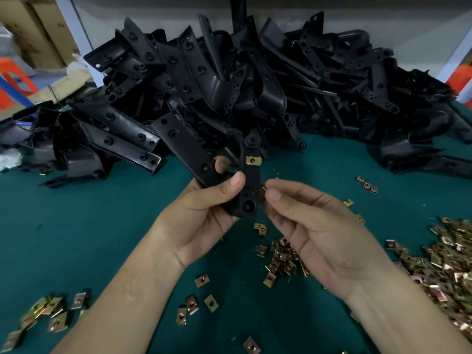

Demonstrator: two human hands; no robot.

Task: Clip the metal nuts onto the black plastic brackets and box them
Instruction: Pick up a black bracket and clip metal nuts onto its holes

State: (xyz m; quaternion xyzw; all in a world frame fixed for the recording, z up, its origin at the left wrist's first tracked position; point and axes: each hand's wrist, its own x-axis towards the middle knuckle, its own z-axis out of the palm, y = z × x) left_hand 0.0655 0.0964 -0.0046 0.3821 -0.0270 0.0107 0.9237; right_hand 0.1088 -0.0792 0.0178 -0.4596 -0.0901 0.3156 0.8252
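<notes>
My left hand (204,215) grips a black plastic bracket (251,175) and holds it upright above the green table. One brass-coloured metal nut (253,160) is clipped on the bracket's upper part. My right hand (306,221) pinches a second metal nut (263,188) between thumb and forefinger, right at the bracket's right edge near its lower hole. Most of that nut is hidden by the fingertips.
A big heap of black brackets (229,80) fills the back of the green table (102,226). Loose nuts lie in a pile at the right (447,264), in a cluster under my right hand (281,259), and scattered at front left (46,315). Cardboard boxes (33,29) stand at far left.
</notes>
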